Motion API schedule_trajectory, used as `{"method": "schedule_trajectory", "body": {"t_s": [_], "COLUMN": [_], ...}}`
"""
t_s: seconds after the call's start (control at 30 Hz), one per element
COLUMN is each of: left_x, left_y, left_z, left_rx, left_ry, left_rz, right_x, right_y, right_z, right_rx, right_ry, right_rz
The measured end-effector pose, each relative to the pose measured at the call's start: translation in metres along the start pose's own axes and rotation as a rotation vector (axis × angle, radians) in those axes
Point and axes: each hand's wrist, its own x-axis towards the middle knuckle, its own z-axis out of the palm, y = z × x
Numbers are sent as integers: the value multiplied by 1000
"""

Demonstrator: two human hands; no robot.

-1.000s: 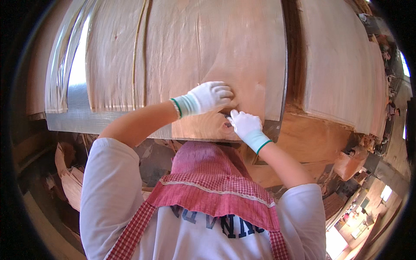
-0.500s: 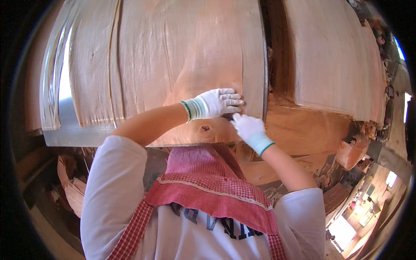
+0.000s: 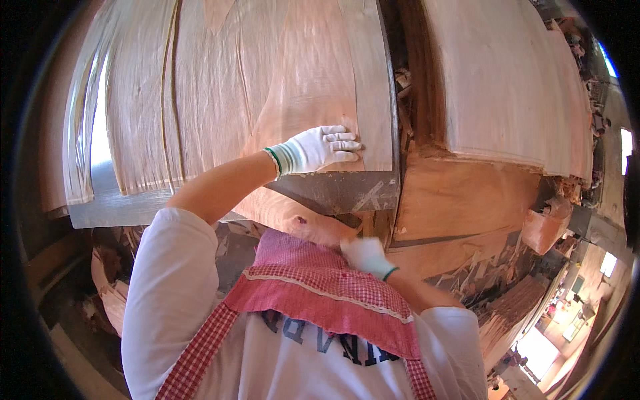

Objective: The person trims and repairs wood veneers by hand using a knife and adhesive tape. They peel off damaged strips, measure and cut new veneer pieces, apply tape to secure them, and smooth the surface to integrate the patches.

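Observation:
My left hand (image 3: 319, 148), in a white glove with a green cuff, lies flat with fingers spread on a thin sheet of pale wood veneer (image 3: 300, 80), near its front edge. The sheet rests on a grey metal table (image 3: 333, 190). My right hand (image 3: 365, 257), also gloved and blurred, is low in front of my red checked apron (image 3: 320, 293). It grips a torn pinkish piece of veneer (image 3: 303, 223) that hangs below the table's edge.
More veneer strips (image 3: 140, 113) lie side by side on the table's left part. A second stack of veneer (image 3: 493, 87) stands to the right, with brown sheets (image 3: 460, 200) below it. Veneer scraps (image 3: 107, 280) litter the floor at the left.
Both hands were together at the sheet's front edge. My right hand has since dropped toward my body with a torn piece, while my left hand stays pressed on the sheet.

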Motion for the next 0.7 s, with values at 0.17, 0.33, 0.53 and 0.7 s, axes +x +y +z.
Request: {"method": "schedule_trajectory", "body": {"t_s": [0.17,0.33,0.53,0.7], "left_x": [-3,-4,-78,-201], "left_y": [3,6,16,84], "left_z": [8,1,-95,-90], "left_rx": [24,107,212,138], "left_ry": [56,214,540,746], "left_rz": [-17,-64,-745,-1062], "right_x": [-31,-28,15,58], "right_y": [50,23,-13,-68], "right_z": [29,-27,-79,-132], "right_rx": [296,487,443,467], "right_ry": [153,661,940,813], "right_rz": [203,47,-100,-276]}}
